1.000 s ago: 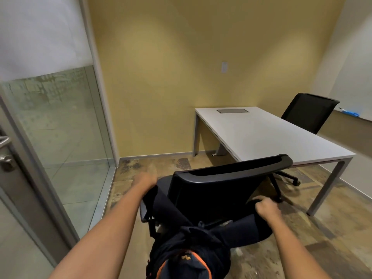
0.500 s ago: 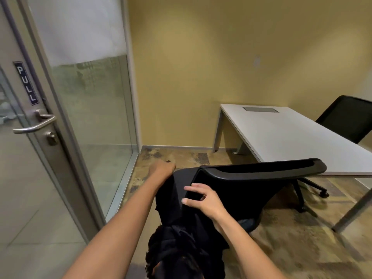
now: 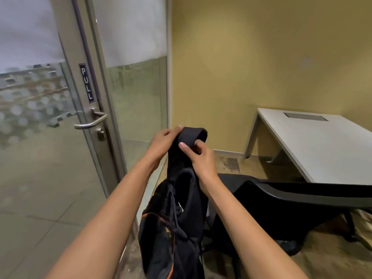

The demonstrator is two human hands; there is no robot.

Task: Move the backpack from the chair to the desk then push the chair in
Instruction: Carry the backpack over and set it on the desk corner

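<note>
Backpack [image 3: 177, 228], lifted clear of the chair [image 3: 291, 210] since a moment earlier, hung by its strap from both clamped hands [image 3: 182, 150], apparently ready for the tabletop [image 3: 322, 146].

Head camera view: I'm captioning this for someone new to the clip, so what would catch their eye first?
Two bare hands at centre hold up a black backpack by its strap: the left hand and right hand grip the top loop. Lower right is the black chair, with the white desk behind it. On the left is a glass door marked PULL.
</note>
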